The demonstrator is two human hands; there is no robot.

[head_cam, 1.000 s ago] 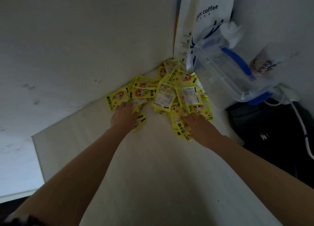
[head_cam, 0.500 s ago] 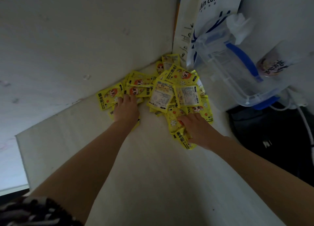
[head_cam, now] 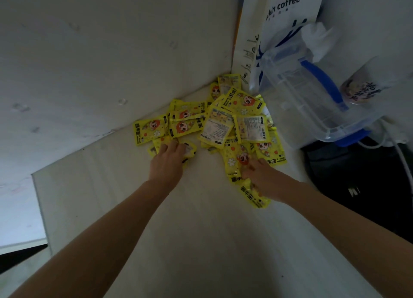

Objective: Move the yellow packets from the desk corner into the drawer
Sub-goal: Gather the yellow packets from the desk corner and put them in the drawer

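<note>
Several yellow packets with a red-haired cartoon face lie in a loose heap in the desk corner where two white walls meet. My left hand rests palm down on the packets at the heap's left front, its fingers curled over them. At the right front edge my right hand lies on more packets, with one yellow packet pinned under its palm. No drawer is in view.
The pale desk top stretches toward me. A white coffee paper bag stands against the wall at the corner. A clear plastic pitcher with blue handle sits right of the heap, with a printed cup and white cables beyond it.
Both hands have stayed on the heap. The left fingers have curled onto the front-left packets, and the right hand has slid slightly nearer over the front-right packets.
</note>
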